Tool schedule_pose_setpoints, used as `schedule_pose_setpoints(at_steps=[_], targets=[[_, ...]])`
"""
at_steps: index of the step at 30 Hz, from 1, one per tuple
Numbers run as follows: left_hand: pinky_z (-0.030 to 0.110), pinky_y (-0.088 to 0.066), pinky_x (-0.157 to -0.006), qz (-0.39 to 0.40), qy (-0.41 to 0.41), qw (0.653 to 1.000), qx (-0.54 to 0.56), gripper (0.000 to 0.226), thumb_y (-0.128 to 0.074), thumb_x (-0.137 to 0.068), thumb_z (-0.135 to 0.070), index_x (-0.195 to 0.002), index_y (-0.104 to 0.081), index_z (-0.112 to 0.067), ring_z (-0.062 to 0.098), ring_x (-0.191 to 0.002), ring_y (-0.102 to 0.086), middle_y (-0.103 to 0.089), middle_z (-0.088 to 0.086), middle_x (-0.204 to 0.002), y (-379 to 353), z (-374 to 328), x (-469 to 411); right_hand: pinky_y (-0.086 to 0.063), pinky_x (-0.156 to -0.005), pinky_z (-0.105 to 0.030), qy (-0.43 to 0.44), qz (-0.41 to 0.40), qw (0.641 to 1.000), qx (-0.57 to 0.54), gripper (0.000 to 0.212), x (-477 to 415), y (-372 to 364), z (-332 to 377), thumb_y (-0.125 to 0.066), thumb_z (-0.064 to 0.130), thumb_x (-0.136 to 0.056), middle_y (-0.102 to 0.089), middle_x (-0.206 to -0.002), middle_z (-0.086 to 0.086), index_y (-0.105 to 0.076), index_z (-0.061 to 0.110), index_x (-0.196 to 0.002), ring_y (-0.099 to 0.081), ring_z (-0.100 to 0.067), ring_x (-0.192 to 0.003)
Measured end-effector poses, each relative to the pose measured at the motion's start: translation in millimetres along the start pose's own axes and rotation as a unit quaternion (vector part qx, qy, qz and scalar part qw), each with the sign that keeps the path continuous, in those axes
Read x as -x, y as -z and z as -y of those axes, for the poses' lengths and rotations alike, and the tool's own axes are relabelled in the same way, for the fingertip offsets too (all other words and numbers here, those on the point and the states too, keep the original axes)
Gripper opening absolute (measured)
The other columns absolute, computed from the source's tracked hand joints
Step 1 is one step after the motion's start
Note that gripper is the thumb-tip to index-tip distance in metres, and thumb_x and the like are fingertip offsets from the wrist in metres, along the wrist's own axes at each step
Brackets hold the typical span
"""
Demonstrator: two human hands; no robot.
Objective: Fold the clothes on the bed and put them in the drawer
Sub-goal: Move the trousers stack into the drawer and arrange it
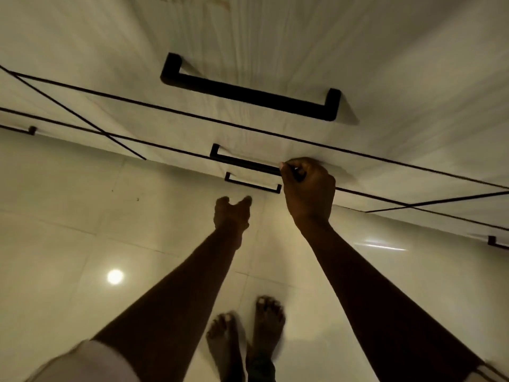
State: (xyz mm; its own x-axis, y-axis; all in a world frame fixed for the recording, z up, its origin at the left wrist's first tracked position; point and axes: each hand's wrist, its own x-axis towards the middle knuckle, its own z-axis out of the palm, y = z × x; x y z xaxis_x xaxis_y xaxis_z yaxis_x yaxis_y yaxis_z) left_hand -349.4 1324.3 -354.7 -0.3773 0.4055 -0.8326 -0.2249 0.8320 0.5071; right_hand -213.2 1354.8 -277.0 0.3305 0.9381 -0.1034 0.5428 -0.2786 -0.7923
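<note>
Head camera looks steeply down a white cabinet front toward my two bare arms and two bare feet. My right hand point(308, 188) is curled tight around the right end of the middle handle point(242, 162), fingers wrapped over the black bar and thumb tucked against it, so it is clamped on that handle. My left hand point(232, 213) hangs lower and just to the left, touching nothing, its fingers loosely spread and apart, reaching toward the lowest handle point(252, 183) but still short of it. I count three black bar handles stacked on this column: the large top handle point(249, 91) nearest the lens, the one I grip, and the small one below it. Each sits on its own drawer front, the fronts divided by thin dark seams; the drawer point(275, 146) I hold looks shut, flush with its neighbours. Two more handle ends peek in at the far left point(31, 130) and far right point(494, 241) edges. Below lies the glossy tiled floor point(68, 244), carrying one round lamp reflection point(115, 276). My feet point(248, 332) stand close together near the cabinet. White sleeve point(91, 362) shows at my left elbow. No clothes are visible.
</note>
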Motion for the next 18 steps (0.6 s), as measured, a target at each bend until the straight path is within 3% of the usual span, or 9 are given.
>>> schedule_pose_setpoints(at_steps=[2, 5, 8, 10, 13, 15, 18], targets=[[0.041, -0.060, -0.088, 0.036, 0.053, 0.997, 0.042, 0.045, -0.072, -0.095, -0.024, -0.135, -0.058, -0.008, 0.025, -0.099, -0.070, -0.068, 0.007, -0.105, -12, 8, -31, -0.054, -0.069, -0.024, -0.003, -0.033, 0.999, -0.010, 0.016, 3, -9, -7, -0.076, 0.037, -0.092, -0.073, -0.081, 0.007, -0.075, 0.021, -0.088, -0.069, -0.009, -0.073], [0.037, -0.055, -0.081, 0.095, 0.047, 0.982, 0.154, 0.025, -0.060, -0.101, -0.011, -0.126, -0.060, -0.004, 0.029, -0.113, -0.066, -0.065, 0.011, -0.112, -34, -1, -73, -0.055, -0.071, -0.024, -0.079, -0.078, 0.989, -0.101, 0.015, 4, -23, -11, -0.081, 0.033, -0.087, -0.072, -0.078, 0.008, -0.071, 0.022, -0.088, -0.069, -0.005, -0.070], [0.036, -0.057, -0.080, 0.087, 0.060, 0.976, 0.190, 0.017, -0.056, -0.101, -0.005, -0.116, -0.062, 0.000, 0.026, -0.094, -0.069, -0.068, 0.016, -0.095, -43, -2, -102, -0.062, -0.078, -0.040, -0.206, -0.093, 0.945, -0.238, 0.027, 2, -35, -13, -0.086, 0.039, -0.081, -0.073, -0.073, 0.004, -0.066, 0.027, -0.093, -0.074, -0.016, -0.072], [0.037, -0.058, -0.083, 0.095, 0.057, 0.974, 0.199, 0.013, -0.055, -0.102, -0.004, -0.111, -0.063, 0.002, 0.026, -0.093, -0.071, -0.069, 0.017, -0.092, -36, 10, -106, -0.063, -0.081, -0.049, -0.238, -0.074, 0.929, -0.275, 0.025, 5, -39, -13, -0.084, 0.044, -0.083, -0.074, -0.074, 0.004, -0.070, 0.028, -0.096, -0.075, -0.022, -0.075], [0.043, -0.053, -0.094, 0.158, 0.027, 0.959, 0.233, 0.013, -0.054, -0.106, -0.016, -0.113, -0.060, -0.007, 0.029, -0.113, -0.066, -0.067, 0.010, -0.112, -19, 22, -115, -0.062, -0.071, -0.037, -0.217, -0.049, 0.933, -0.284, 0.018, 7, -39, -7, -0.075, 0.036, -0.094, -0.073, -0.070, 0.004, -0.072, 0.026, -0.080, -0.071, -0.017, -0.064], [0.041, -0.054, -0.090, 0.183, 0.006, 0.943, 0.278, 0.016, -0.049, -0.108, -0.018, -0.116, -0.060, -0.010, 0.025, -0.105, -0.069, -0.070, 0.009, -0.110, -20, 15, -125, -0.055, -0.059, -0.028, -0.201, -0.045, 0.935, -0.288, 0.023, 8, -39, -7, -0.071, 0.031, -0.097, -0.072, -0.069, 0.003, -0.070, 0.025, -0.076, -0.068, -0.013, -0.058], [0.039, -0.056, -0.082, 0.143, 0.015, 0.947, 0.287, 0.017, -0.051, -0.108, -0.022, -0.108, -0.061, -0.008, 0.022, -0.090, -0.070, -0.068, 0.008, -0.098, -31, 2, -127, -0.048, -0.053, -0.024, -0.186, -0.036, 0.938, -0.291, 0.021, 8, -40, -9, -0.070, 0.031, -0.098, -0.072, -0.069, 0.002, -0.071, 0.021, -0.079, -0.065, -0.013, -0.057]])
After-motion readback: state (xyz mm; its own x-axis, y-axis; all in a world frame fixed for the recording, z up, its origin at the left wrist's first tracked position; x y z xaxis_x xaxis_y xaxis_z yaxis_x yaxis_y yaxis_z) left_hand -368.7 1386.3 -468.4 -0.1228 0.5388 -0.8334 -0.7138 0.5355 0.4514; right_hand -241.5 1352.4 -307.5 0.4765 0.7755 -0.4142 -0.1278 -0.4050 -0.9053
